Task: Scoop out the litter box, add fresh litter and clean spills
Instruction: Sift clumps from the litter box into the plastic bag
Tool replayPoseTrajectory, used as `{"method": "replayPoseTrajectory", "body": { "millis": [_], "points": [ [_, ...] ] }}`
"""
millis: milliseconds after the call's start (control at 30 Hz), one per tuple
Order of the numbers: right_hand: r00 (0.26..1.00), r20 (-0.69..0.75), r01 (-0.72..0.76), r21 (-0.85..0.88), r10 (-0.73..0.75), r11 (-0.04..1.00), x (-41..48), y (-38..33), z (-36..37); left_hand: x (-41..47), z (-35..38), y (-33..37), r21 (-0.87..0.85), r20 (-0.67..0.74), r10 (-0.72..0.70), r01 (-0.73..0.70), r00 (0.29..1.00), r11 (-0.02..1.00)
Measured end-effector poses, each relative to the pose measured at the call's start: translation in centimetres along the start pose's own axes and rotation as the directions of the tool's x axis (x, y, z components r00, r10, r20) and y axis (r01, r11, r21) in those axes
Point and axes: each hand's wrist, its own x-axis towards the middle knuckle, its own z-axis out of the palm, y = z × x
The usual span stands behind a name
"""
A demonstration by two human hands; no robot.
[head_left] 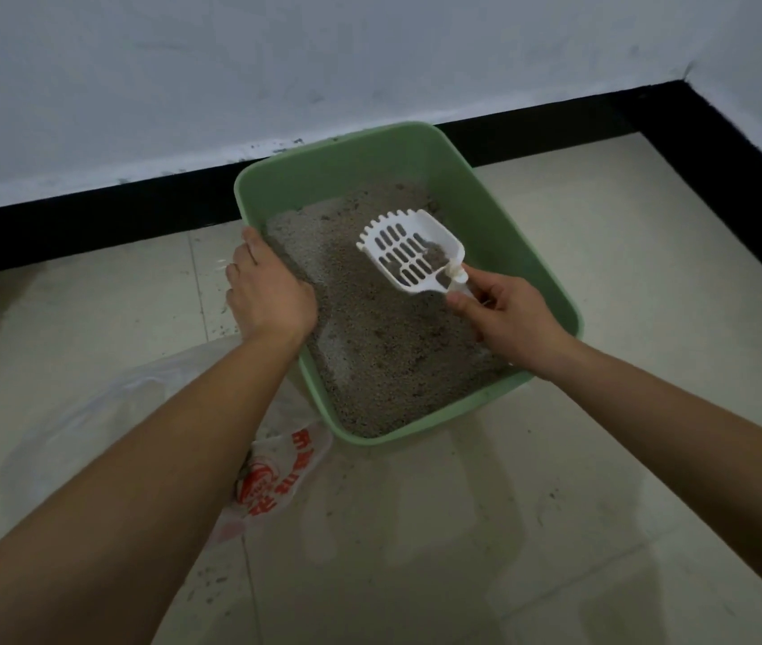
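Nearest to me on the pale tiled floor (556, 505) lies a thin crumpled plastic bag (276, 472) with red print, half under my left forearm and touching the near-left corner of the litter box (551, 272). The box is a green, smooth plastic tub with rounded corners, and its long axis runs from near me towards the far edge of the floor. It is filled with grey, grainy litter (383, 356), darker in patches. My left hand (269, 290) grips the left rim, the fingers curled over it to the outside, so the box is steadied. My right hand (514, 314) is over the right part of the box, its fingers (462, 304) clamped on the short handle of the white scoop (409, 256). The scoop is hard plastic with slots and a toothed front edge. It is held just above the litter, the handle pointing near-right and the teeth far-left, and a few dark bits sit in its bowl. I judge that the next move is to carry this load to the bag, which lies near-left of the scoop, beyond the left rim and my left arm, so the right hand must cross over. Some loose grains (225, 314) are spilled on the floor beside the left rim. Behind the box is a black skirting (90, 225), then a white scuffed wall (276, 62).
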Motion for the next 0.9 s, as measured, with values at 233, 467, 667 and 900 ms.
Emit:
{"method": "replayPoseTrajectory", "body": {
  "millis": [233, 467, 667, 900],
  "points": [
    [0.999, 0.027, 0.018, -0.027, -0.018, 0.999, -0.9, 0.0, 0.0, 0.1, 0.1, -0.2, -0.016, -0.007, -0.001, 0.001, 1.0, 1.0],
    [1.0, -0.003, 0.012, 0.006, -0.012, 1.0, -0.7, -0.4, 0.0, 0.1, 0.2, -0.3, -0.017, -0.001, -0.005, 0.005, 1.0, 1.0],
    [1.0, 0.004, 0.019, -0.034, -0.019, 0.999, -1.3, -1.5, -0.3, -0.1, -0.7, 0.1, 0.032, 0.09, 0.005, -0.008, 0.996, 0.999],
    [1.0, 0.014, 0.003, -0.023, -0.003, 1.0, -3.5, -4.7, 0.1, 1.5, -6.8, -3.5, 0.019, 0.308, 0.261, -0.28, 0.915, 0.96]
  ]
}}
